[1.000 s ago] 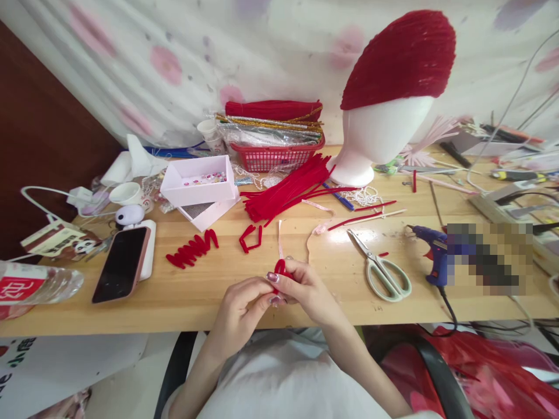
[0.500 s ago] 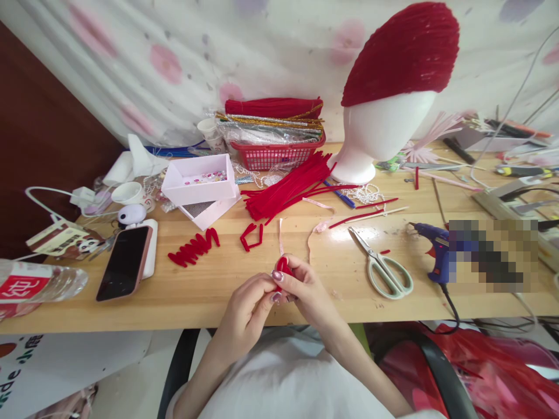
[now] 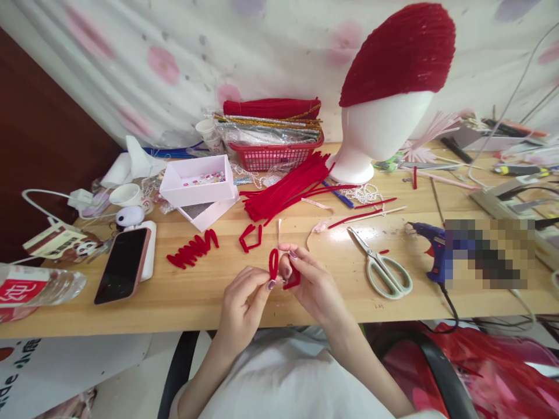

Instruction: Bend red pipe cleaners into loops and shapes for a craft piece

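My left hand (image 3: 247, 299) pinches the base of a small red fuzzy loop (image 3: 273, 265), which stands upright above the fingertips. Beside it, my right hand (image 3: 312, 282) is closed on a bent red fuzzy piece (image 3: 292, 277), partly hidden by the fingers. Both hands are close together over the table's front part. On the wood behind them lie a row of folded red loops (image 3: 192, 249), an angular bent red piece (image 3: 250, 238) and a bundle of red fuzzy stems (image 3: 286, 189).
Scissors (image 3: 386, 270) and a blue glue gun (image 3: 437, 247) lie to the right. A phone (image 3: 123, 265) and a bottle (image 3: 39, 285) are left. Behind stand a white box (image 3: 196, 189), a red basket (image 3: 277, 157) and a foam head (image 3: 379, 128) with a red cap.
My hands have moved slightly apart. The red loop now shows upright at my left fingertips, and a bent red piece has come into view in my right hand.
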{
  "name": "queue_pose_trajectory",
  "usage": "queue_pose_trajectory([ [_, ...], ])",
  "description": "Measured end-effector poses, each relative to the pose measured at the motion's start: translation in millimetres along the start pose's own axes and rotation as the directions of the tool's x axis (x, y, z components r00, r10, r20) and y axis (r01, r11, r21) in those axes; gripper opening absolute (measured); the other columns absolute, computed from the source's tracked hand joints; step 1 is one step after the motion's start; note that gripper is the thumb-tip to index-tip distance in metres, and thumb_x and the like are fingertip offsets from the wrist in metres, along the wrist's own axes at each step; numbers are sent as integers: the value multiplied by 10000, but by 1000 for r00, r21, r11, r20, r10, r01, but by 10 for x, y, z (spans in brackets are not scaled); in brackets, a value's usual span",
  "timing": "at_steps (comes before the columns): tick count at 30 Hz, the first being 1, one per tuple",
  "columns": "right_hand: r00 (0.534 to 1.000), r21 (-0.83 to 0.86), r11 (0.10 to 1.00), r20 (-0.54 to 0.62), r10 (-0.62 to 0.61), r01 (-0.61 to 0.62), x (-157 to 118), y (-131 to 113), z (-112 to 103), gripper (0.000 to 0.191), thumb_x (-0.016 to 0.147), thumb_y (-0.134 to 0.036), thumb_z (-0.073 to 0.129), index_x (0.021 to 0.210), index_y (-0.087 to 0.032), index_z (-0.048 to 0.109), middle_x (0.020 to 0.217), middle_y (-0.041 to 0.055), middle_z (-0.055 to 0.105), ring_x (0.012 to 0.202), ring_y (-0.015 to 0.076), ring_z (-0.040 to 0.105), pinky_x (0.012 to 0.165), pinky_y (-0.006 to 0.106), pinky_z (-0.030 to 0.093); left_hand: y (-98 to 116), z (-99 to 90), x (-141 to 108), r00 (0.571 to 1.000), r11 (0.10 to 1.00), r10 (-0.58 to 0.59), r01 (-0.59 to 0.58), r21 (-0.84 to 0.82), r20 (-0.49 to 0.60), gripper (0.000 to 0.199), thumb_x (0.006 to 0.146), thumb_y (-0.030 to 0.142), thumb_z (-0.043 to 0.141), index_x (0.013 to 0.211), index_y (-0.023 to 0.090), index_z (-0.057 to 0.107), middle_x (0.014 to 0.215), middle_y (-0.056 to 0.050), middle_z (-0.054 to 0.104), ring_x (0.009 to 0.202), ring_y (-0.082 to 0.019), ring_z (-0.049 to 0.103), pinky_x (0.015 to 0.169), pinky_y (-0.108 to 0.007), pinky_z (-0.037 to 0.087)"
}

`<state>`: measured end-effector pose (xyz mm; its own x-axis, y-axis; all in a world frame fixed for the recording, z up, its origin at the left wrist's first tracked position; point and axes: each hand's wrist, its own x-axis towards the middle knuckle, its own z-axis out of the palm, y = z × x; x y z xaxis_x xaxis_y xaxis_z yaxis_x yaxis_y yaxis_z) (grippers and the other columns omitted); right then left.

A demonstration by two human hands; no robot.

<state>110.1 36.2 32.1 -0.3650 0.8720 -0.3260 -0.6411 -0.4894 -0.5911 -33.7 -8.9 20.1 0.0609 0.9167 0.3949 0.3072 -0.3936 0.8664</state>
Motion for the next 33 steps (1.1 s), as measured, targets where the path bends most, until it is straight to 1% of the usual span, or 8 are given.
queue_pose_trajectory([
  [3, 993, -24, 999, -116, -31, 28, 16, -12, -2, 273, 699, -302, 798, 919, -192, 679, 830, 24, 733, 682, 130, 572, 606, 230, 444, -65, 46, -24, 998, 993, 52, -48, 104, -33, 153, 909, 68, 534, 894, 179, 638, 854, -47, 660, 825, -160, 604, 754, -273, 484],
  [5, 988, 6, 1000, -149, -24, 25, 17, 14, 5, 238, 698, -297, 789, 870, -207, 651, 974, 51, 756, 726, 151, 588, 610, 248, 441, -99, 89, -32, 994, 980, 109, -102, 172, -28, 164, 898, 46, 529, 911, 175, 628, 873, -56, 660, 841, -167, 602, 763, -282, 482],
  [13, 989, 10, 999, -143, -34, 36, -11, 88, 86, 231, 699, -311, 780, 723, -205, 576, 919, 43, 756, 647, 144, 534, 623, 262, 384, -137, 199, -22, 975, 920, 219, -216, 327, 28, 187, 901, 47, 498, 973, 176, 613, 863, -76, 669, 818, -190, 596, 740, -317, 502],
  [19, 988, -36, 999, -148, -33, 28, -37, 66, 105, 306, 691, -383, 803, 712, -210, 551, 937, 44, 747, 618, 136, 488, 568, 251, 347, -136, 240, -32, 985, 946, 159, -170, 277, 62, 126, 923, 105, 500, 944, 169, 607, 841, -76, 662, 805, -192, 593, 723, -312, 508],
  [22, 989, -69, 997, -144, -28, 18, -29, 70, 87, 315, 694, -391, 793, 724, -218, 532, 911, 44, 743, 641, 154, 528, 559, 256, 347, -141, 244, -33, 987, 950, 156, -161, 267, 43, 138, 930, 113, 494, 898, 170, 616, 809, -66, 656, 771, -185, 585, 702, -301, 494],
  [27, 999, -141, 990, -52, -15, 7, -19, 54, 25, 324, 727, -453, 760, 853, -225, 569, 811, 32, 734, 730, 201, 658, 577, 262, 387, -129, 220, -30, 998, 997, 58, -59, 55, 23, 165, 937, 151, 513, 850, 187, 648, 766, -41, 652, 759, -177, 595, 689, -287, 478],
  [31, 1000, -234, 972, 12, -19, 21, -80, 37, 22, 362, 812, -506, 678, 1025, -231, 580, 862, 53, 755, 796, 217, 701, 521, 236, 379, -96, 197, -28, 997, 993, 76, -74, -96, 18, 182, 934, 205, 551, 795, 185, 667, 773, -44, 668, 773, -182, 602, 714, -299, 487],
  [33, 997, -268, 961, 49, -59, 70, -124, 34, 48, 359, 855, -501, 640, 1091, -240, 569, 898, 60, 763, 917, 226, 703, 580, 246, 432, -75, 187, -33, 997, 985, 74, -68, -159, 30, 188, 937, 220, 556, 800, 186, 680, 801, -49, 682, 794, -183, 615, 728, -302, 493],
])
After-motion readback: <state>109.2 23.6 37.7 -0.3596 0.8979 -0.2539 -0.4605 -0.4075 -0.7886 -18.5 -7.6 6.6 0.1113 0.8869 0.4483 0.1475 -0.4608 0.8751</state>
